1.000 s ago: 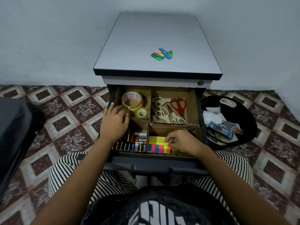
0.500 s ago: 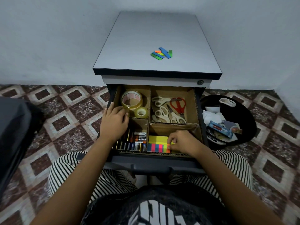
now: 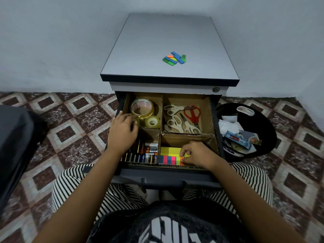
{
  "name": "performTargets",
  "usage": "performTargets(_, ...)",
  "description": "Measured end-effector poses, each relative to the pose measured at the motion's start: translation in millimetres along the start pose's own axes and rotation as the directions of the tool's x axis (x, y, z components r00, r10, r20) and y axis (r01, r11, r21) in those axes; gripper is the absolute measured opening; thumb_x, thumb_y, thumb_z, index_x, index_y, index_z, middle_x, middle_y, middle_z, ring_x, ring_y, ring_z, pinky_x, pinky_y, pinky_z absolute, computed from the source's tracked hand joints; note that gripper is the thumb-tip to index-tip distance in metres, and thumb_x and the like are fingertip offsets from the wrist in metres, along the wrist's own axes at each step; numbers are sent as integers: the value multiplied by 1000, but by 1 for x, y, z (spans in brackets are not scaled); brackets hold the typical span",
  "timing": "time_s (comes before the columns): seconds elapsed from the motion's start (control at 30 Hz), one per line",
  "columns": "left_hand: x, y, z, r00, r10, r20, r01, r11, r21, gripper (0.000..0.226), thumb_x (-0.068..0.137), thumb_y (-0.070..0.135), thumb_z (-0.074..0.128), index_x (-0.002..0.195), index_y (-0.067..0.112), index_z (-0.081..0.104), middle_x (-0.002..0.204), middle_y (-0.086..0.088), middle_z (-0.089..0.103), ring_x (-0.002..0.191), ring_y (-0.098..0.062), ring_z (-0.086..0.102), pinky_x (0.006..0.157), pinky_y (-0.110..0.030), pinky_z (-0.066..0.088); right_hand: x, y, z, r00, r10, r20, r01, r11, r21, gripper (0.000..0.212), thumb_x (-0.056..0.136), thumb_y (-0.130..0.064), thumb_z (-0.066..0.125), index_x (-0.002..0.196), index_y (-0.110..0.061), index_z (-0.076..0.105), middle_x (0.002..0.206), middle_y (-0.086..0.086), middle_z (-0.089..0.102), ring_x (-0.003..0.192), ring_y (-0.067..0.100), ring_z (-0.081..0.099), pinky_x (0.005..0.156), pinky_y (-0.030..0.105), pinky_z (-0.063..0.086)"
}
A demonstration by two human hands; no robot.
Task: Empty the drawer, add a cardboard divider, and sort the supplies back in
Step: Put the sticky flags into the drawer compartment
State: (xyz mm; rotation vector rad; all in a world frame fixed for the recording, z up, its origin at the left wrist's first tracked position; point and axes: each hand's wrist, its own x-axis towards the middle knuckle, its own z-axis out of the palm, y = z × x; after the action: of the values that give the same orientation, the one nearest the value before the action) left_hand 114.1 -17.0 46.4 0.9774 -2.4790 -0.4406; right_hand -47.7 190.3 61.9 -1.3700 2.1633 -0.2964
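Drawer [image 3: 166, 174] is pulled out toward us, over striped knees. A cardboard divider [image 3: 160, 116] sits inside and splits it into four compartments.

- Far left compartment: two tape rolls [image 3: 142, 109], the large one behind and the small one at the near right corner of that cell.
- Far right compartment: scissors [image 3: 182, 120], several cream-handled pairs and one red pair.
- Near left compartment: batteries [image 3: 146, 154], most lined along the drawer's front edge.
- Near right compartment: yellow notes [image 3: 169, 151], with a flag strip [image 3: 169, 160] of coloured bands just in front of them.

Our left hand [image 3: 122, 132] lies over the drawer's left edge, fingers loose and fairly straight, tips touching the large roll; it grasps nothing. Our right hand [image 3: 198, 153] is in the near right compartment, fingers curled tight, thumb and forefinger pinching the orange end of the flag strip.

Loose flags [image 3: 175, 58], green, blue and orange, lie in a small heap on the cabinet top [image 3: 166, 35], right of centre and toward its front edge.

A black bin [image 3: 264, 120] stands on the patterned floor [image 3: 73, 123], just beside the drawer's right edge, holding paper and packaging.
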Motion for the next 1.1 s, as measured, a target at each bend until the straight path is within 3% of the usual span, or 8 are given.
performTargets(0.23,-1,1,0,1000,-12,16,12,1000,9,29,93,21,51,117,10,63,127,-11,58,134,-30,37,113,-49,25,2,2,2,1000,21,-1,-21,1000,10,21,82,-24,71,101,-15,69,91,-3,49,85,9,48,74,23,41)
performTargets(0.43,-3,3,-3,1000,-15,8,15,1000,4,29,92,19,54,117,9,64,127,-12,59,135,-31,36,113,-48,25,-2,5,4,998,34,-61,-23,984,178,7,87,-22,63,90,-19,69,82,-8,57,79,5,54,68,18,42)
performTargets(0.57,-3,2,-3,1000,-11,-3,11,1000,-22,28,91,18,54,116,9,64,125,-11,59,129,-29,42,110,-47,30,-5,0,2,987,-21,-161,59,969,239,13,91,-22,58,89,-17,69,85,-9,61,85,3,57,80,20,45)
performTargets(0.7,-5,9,-8,997,-59,-53,51,989,-140,28,91,14,54,117,9,64,126,-8,55,120,-24,47,104,-42,39,-9,-11,-11,961,-23,-277,121,932,341,11,92,-24,58,83,-26,65,75,-17,61,72,-9,54,64,6,38)
performTargets(0.87,4,26,-19,994,17,-112,-40,976,-215,28,91,9,54,117,7,62,124,-7,52,115,-18,48,100,-31,40,-8,-28,-50,898,-63,-435,257,878,404,11,91,-20,60,83,-21,67,76,-11,64,69,-6,57,61,8,40)
performTargets(0.93,14,36,-24,988,65,-137,-95,969,-228,28,90,8,55,117,6,62,123,-8,53,114,-19,49,99,-34,43,-3,-34,-69,855,-65,-514,299,873,386,9,90,-17,61,87,-14,69,73,-12,61,65,-8,56,59,6,39)
performTargets(1.1,48,71,-34,949,201,-244,-256,942,-217,26,88,7,59,114,6,64,117,-9,56,111,-19,52,96,-31,43,13,-42,-111,766,-76,-638,323,904,281,9,91,-20,59,93,-17,67,92,-6,60,83,-4,54,71,0,39)
